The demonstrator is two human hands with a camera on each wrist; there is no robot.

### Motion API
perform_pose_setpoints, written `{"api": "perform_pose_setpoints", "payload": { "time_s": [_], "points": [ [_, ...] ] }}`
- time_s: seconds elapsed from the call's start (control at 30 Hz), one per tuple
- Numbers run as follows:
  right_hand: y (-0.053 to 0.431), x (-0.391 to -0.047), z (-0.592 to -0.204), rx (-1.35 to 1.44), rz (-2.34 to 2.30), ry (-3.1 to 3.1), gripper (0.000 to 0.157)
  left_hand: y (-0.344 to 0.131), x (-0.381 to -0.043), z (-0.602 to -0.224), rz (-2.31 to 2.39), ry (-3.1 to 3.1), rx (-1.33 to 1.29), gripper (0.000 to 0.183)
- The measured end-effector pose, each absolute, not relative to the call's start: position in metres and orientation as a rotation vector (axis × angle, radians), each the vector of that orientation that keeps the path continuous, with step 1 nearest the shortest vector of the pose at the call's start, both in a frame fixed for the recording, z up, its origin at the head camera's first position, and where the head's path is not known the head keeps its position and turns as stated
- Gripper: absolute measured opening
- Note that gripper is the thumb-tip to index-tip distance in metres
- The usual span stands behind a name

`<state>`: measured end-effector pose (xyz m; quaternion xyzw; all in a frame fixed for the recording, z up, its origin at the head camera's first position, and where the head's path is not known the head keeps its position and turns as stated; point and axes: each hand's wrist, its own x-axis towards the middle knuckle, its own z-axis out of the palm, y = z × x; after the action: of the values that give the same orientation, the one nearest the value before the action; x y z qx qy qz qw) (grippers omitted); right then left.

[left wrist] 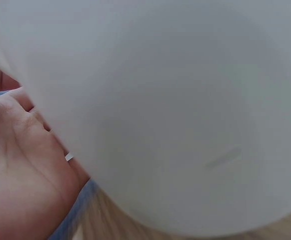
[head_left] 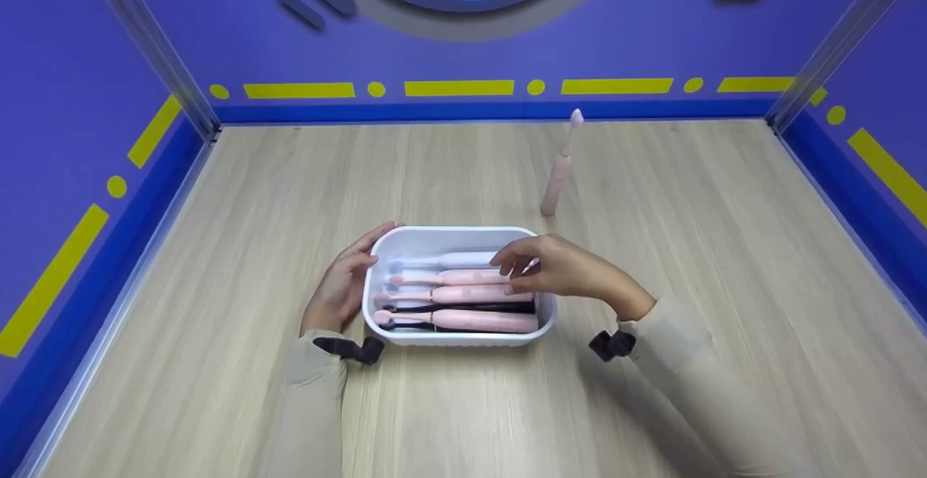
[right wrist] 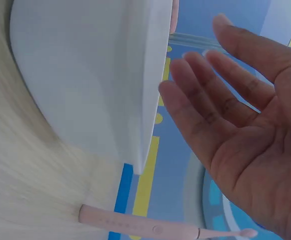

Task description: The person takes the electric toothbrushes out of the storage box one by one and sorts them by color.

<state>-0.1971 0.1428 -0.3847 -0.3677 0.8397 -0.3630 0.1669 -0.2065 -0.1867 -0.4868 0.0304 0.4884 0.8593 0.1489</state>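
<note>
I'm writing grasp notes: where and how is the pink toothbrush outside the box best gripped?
Probably by the middle of its handle, right hand coming from the right: the toothbrush stands upright, its handle thicker than its neck, and the box lies nearer and leftward.

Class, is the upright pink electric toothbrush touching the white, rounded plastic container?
Apart. The right wrist view shows pale wood-grain tabletop between the upright pink electric toothbrush and the white, rounded plastic container.
</note>
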Motion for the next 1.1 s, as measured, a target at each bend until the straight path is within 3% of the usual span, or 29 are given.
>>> {"api": "perform_pose_setpoints", "payload": {
  "time_s": [0.87, 1.1],
  "points": [
    [0.111, -0.186, -0.389, -1.191, -0.57, 2.304, 0.03, -0.188, -0.206, -0.486, 2.48, 1.388, 0.071, 0.061],
    [0.107, -0.184, -0.393, -1.29, -0.454, 2.337, 0.018, -0.187, -0.206, -0.487, 2.467, 1.414, 0.087, 0.059]
  ]
}}
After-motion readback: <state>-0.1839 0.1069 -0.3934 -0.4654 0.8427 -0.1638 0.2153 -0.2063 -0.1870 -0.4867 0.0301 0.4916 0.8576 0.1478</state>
